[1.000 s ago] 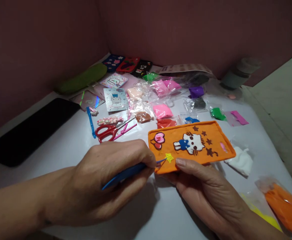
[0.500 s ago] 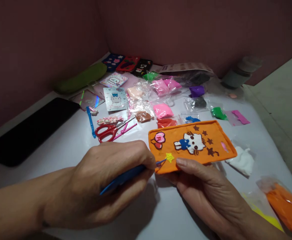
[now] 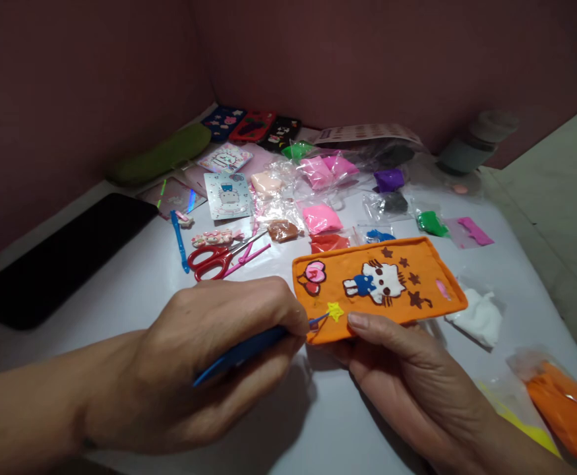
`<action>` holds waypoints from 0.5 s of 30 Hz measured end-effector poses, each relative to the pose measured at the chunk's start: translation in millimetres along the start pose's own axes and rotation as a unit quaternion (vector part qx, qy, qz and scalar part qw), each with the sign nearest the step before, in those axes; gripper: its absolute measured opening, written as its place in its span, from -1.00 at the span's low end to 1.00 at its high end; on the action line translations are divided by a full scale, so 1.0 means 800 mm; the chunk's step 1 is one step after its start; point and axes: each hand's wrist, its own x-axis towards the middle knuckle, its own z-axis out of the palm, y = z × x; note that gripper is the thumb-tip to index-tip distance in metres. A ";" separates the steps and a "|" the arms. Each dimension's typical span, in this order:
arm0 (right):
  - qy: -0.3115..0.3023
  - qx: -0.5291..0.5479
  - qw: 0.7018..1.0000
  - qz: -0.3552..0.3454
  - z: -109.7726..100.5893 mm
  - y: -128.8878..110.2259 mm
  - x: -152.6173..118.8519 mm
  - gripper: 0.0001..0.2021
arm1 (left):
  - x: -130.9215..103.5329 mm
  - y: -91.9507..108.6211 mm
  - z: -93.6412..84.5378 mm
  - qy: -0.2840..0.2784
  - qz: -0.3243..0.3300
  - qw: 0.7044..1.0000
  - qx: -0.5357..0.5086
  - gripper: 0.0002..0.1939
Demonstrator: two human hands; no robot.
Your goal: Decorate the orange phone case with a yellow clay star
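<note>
White table, pinkish walls | left of orange case: left hand, fingers clamped round blue tool, tip right at yellow star | case up above table | right hand: thumb and fingers gripping case's near edge

Blue tool partly behind left fingers

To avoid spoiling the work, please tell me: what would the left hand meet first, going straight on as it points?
The left hand, led by its slim blue tool, would probably meet the small yellow star on the orange rectangular case first; exact contact is unclear.
</note>
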 end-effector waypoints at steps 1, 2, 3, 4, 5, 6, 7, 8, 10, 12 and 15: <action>0.001 0.000 1.000 -0.001 0.000 0.000 0.000 -0.36 | 0.000 0.000 0.000 -0.001 0.000 1.000 0.002 -0.80; 0.002 0.000 1.000 -0.001 0.001 0.000 0.000 -0.36 | 0.000 0.000 0.000 -0.001 -0.002 1.000 0.004 -0.81; 0.002 0.001 1.000 -0.002 0.001 -0.001 0.001 -0.36 | 0.000 -0.001 0.000 -0.001 -0.002 1.000 0.005 -0.81; 0.002 0.002 1.000 -0.003 0.002 -0.001 0.001 -0.35 | -0.001 -0.001 0.000 -0.001 -0.001 1.000 0.003 -0.81; 0.003 0.003 1.000 -0.004 0.002 -0.001 0.001 -0.35 | -0.001 -0.001 0.000 -0.002 0.000 1.000 0.000 -0.82; 0.004 0.003 1.000 -0.005 0.002 -0.001 0.001 -0.34 | -0.001 -0.002 0.000 -0.007 0.003 1.000 -0.002 -0.82; 0.006 0.004 1.000 -0.006 0.001 -0.001 0.002 -0.34 | -0.001 -0.002 0.000 -0.011 0.005 1.000 -0.004 -0.82; 0.006 0.005 1.000 -0.007 0.001 -0.001 0.002 -0.34 | -0.001 -0.002 0.000 -0.014 0.009 1.000 -0.005 -0.81; 0.001 0.009 1.000 -0.009 0.001 0.000 0.003 -0.34 | -0.001 -0.003 0.000 -0.022 0.017 1.000 -0.011 -0.80; -0.006 0.014 1.000 -0.009 0.001 0.000 0.004 -0.34 | 0.000 -0.003 0.000 -0.023 0.021 0.999 -0.019 -0.80; -0.012 0.021 1.000 -0.003 0.001 -0.001 0.003 -0.35 | 0.000 -0.002 0.000 -0.020 0.015 1.000 -0.012 -0.82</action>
